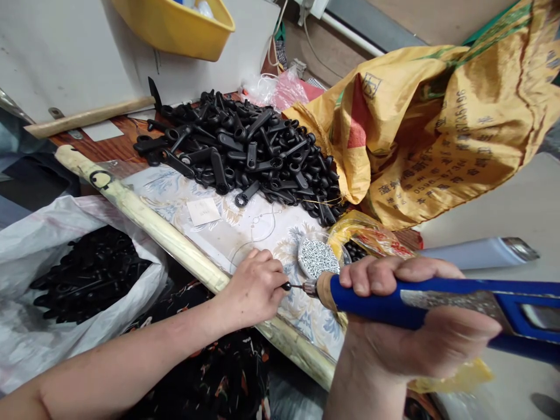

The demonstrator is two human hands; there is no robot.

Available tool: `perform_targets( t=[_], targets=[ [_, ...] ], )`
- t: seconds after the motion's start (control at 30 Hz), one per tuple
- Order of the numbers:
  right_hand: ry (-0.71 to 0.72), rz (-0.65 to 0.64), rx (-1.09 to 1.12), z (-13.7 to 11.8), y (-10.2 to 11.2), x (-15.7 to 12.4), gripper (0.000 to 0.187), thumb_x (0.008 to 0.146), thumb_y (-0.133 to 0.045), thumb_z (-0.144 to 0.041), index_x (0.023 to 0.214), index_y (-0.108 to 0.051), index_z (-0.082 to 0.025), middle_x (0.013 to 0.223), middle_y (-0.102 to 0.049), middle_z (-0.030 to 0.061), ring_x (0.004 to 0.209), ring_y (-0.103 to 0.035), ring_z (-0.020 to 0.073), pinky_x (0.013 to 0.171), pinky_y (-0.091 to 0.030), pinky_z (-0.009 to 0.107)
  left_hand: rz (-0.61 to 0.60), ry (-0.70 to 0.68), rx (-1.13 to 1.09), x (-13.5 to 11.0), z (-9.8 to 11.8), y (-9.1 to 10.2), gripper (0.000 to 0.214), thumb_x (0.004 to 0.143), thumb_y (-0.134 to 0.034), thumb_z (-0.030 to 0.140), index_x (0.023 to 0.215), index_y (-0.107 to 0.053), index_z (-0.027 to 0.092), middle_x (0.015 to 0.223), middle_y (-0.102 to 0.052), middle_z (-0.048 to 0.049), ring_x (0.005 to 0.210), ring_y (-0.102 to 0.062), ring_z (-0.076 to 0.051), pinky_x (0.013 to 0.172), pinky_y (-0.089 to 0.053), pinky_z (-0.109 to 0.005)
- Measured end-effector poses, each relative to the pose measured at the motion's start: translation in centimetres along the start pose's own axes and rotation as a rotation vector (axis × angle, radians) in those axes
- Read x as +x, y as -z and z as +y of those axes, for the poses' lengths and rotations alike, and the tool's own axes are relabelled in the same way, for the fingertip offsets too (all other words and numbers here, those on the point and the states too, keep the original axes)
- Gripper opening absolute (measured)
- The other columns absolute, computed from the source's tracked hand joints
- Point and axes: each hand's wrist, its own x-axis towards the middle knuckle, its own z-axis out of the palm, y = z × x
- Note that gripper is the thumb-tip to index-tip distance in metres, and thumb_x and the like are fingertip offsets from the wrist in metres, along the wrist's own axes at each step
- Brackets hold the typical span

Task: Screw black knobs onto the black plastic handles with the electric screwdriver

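My right hand [411, 315] is wrapped round a blue electric screwdriver [371, 297], held level with its bit pointing left. The bit's tip meets a small black plastic part [286, 286] that sticks out of my left hand [258, 286]. The fingers of that hand are closed round the part and hide most of it. Just beyond the bit stands a round clear dish of silver screws [318, 256]. A large heap of black plastic handles [245, 146] covers the back of the table.
Left of the table edge, a white plastic sack [153, 280] contains black parts. A padded pale pole [175, 233] runs along that edge. A yellow woven sack [420, 146] lies at the right. A wooden-handled hammer [91, 116] and a yellow bin [184, 35] are at the back left.
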Motion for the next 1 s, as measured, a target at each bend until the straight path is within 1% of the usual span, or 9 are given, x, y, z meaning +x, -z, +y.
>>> perform_targets(
  t=[0.13, 0.3, 0.43, 0.57, 0.7, 0.8, 0.9, 1.0],
  targets=[
    [0.0, 0.017, -0.013, -0.1, -0.4, -0.1, 0.03, 0.071, -0.077, -0.045, 0.076, -0.063, -0.02, 0.055, -0.055, -0.0049, 0.044, -0.048, 0.013, 0.042, -0.045, 0.028, -0.005, -0.004, 0.005, 0.1, 0.1, 0.0, 0.02, 0.085, -0.066, 0.018, 0.066, -0.061, 0.017, 0.081, -0.066, -0.002, 0.084, -0.05, -0.02, 0.076, -0.034, -0.037],
    [0.003, 0.021, -0.05, -0.2, -1.1, 0.1, 0.037, 0.069, -0.081, -0.052, 0.073, -0.063, -0.02, 0.053, -0.054, -0.0052, 0.042, -0.046, 0.0133, 0.041, -0.044, 0.028, -0.005, 0.004, 0.008, 0.1, 0.1, 0.1, 0.02, 0.085, -0.063, 0.015, 0.065, -0.06, 0.016, 0.077, -0.064, -0.0016, 0.083, -0.048, -0.019, 0.077, -0.033, -0.038],
    [-0.006, 0.03, -0.066, -0.3, -1.2, 0.3, 0.037, 0.067, -0.082, -0.053, 0.073, -0.063, -0.021, 0.053, -0.054, -0.0055, 0.042, -0.046, 0.0138, 0.041, -0.044, 0.029, -0.007, 0.0, -0.007, 0.1, 0.1, 0.2, 0.019, 0.086, -0.063, 0.016, 0.067, -0.06, 0.016, 0.079, -0.065, -0.0013, 0.084, -0.049, -0.019, 0.079, -0.034, -0.038],
    [-0.031, 0.014, -0.073, -0.5, -1.3, 0.3, 0.037, 0.067, -0.082, -0.053, 0.071, -0.062, -0.022, 0.052, -0.054, -0.0058, 0.041, -0.046, 0.0134, 0.041, -0.043, 0.028, -0.013, 0.001, -0.008, 0.2, 0.2, 0.2, 0.02, 0.085, -0.064, 0.016, 0.066, -0.059, 0.016, 0.077, -0.063, -0.0015, 0.083, -0.048, -0.019, 0.078, -0.033, -0.038],
    [-0.027, -0.011, -0.077, -0.5, -1.5, 0.1, 0.04, 0.068, -0.082, -0.056, 0.072, -0.061, -0.021, 0.051, -0.053, -0.006, 0.041, -0.047, 0.0131, 0.042, -0.044, 0.027, -0.012, -0.005, 0.009, 0.2, 0.2, 0.2, 0.022, 0.086, -0.06, 0.015, 0.064, -0.057, 0.016, 0.075, -0.062, -0.0016, 0.082, -0.047, -0.019, 0.076, -0.033, -0.037],
    [-0.01, -0.021, -0.052, -0.4, -1.5, 0.1, 0.036, 0.07, -0.081, -0.05, 0.075, -0.062, -0.02, 0.054, -0.055, -0.0048, 0.043, -0.049, 0.0129, 0.043, -0.043, 0.027, -0.014, -0.013, 0.006, 0.1, 0.1, 0.1, 0.02, 0.085, -0.059, 0.014, 0.065, -0.058, 0.017, 0.075, -0.062, -0.0018, 0.082, -0.047, -0.019, 0.077, -0.033, -0.037],
    [-0.023, -0.043, -0.038, -0.3, -1.5, 0.0, 0.03, 0.071, -0.078, -0.043, 0.078, -0.062, -0.019, 0.056, -0.055, -0.0039, 0.044, -0.049, 0.0123, 0.044, -0.042, 0.027, -0.019, -0.012, 0.009, 0.1, 0.1, 0.1, 0.019, 0.084, -0.059, 0.014, 0.066, -0.058, 0.017, 0.076, -0.063, -0.0018, 0.082, -0.047, -0.019, 0.077, -0.034, -0.037],
    [-0.042, -0.054, -0.052, -0.3, -1.5, 0.0, 0.03, 0.072, -0.077, -0.043, 0.079, -0.06, -0.019, 0.057, -0.055, -0.004, 0.045, -0.049, 0.0124, 0.045, -0.043, 0.028, -0.019, -0.01, 0.014, 0.1, 0.1, 0.1, 0.02, 0.085, -0.059, 0.015, 0.065, -0.057, 0.016, 0.075, -0.062, -0.0019, 0.082, -0.047, -0.019, 0.076, -0.034, -0.037]
  ],
)
